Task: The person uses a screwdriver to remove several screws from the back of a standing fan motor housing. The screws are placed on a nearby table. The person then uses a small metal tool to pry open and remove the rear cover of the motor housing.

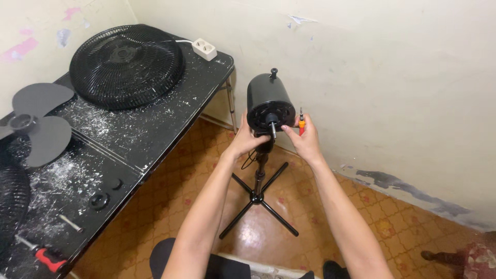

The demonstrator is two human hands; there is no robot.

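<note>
Near the middle of the frame a black fan motor housing (269, 101) sits atop a thin black stand (257, 194) whose crossed legs spread over the orange tiled floor (330, 206). Its short metal shaft (272, 126) points out of the front face toward the person. Both hands are raised to it from below. The left hand (247, 138) cups the lower left side of the housing, fingers curled against it and touching it. The right hand (306, 138) is just to the right of the housing, closed around a small screwdriver (301, 123) with an orange-red handle, its tip pointing up; a finger of that hand reaches across to the base of the shaft. So the motor lies between the two hands, slightly above them.

Along the left side of the frame stands a black counter (155, 129), scratched and flecked with white. On it, at upper left, lies a round black fan grille (126, 64), with a white power strip (204, 49) just beyond it by the wall. Lower, at the left edge, a grey three-blade fan propeller (36, 121) rests flat. Toward the bottom left lie a black ring nut (99, 200), a metal pin (70, 223) and a red-handled screwdriver (44, 254).
</note>
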